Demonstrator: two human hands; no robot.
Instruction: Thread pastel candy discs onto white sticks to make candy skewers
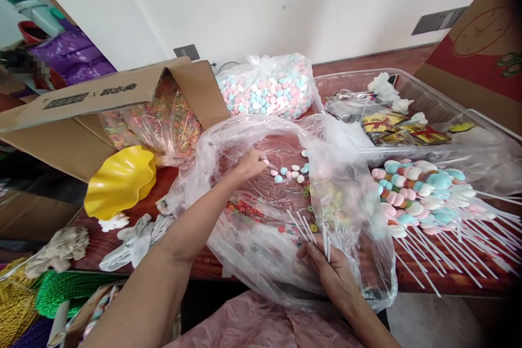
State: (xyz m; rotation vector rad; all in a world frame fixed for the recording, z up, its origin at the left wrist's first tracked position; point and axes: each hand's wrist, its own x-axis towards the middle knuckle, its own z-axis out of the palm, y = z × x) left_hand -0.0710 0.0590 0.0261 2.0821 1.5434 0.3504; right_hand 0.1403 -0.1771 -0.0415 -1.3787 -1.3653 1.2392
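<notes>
My left hand [252, 163] reaches into a clear plastic bag [261, 266] spread open before me. Its fingers are pinched, with a pale pink marshmallow [266, 163] at the fingertips. Small pink, white and blue marshmallows [294, 174] lie loose in the bag, just right of that hand. Red gummy rings [244, 210] are in the nearer left part, and more gummy rings [313, 227] show along the right. At the bag's near side my right hand [326, 263] is closed around several thin white sticks [304, 225], their tips pointing up and away. The palm's inside is hidden.
Loaded candy skewers [424, 196] are heaped on the right. Behind them stands a clear plastic bin [468, 147] of packets. A full bag of marshmallows [265, 89] sits at the back. Left are a cardboard box [73, 100], a yellow wavy bowl [118, 187] and gloves [132, 242].
</notes>
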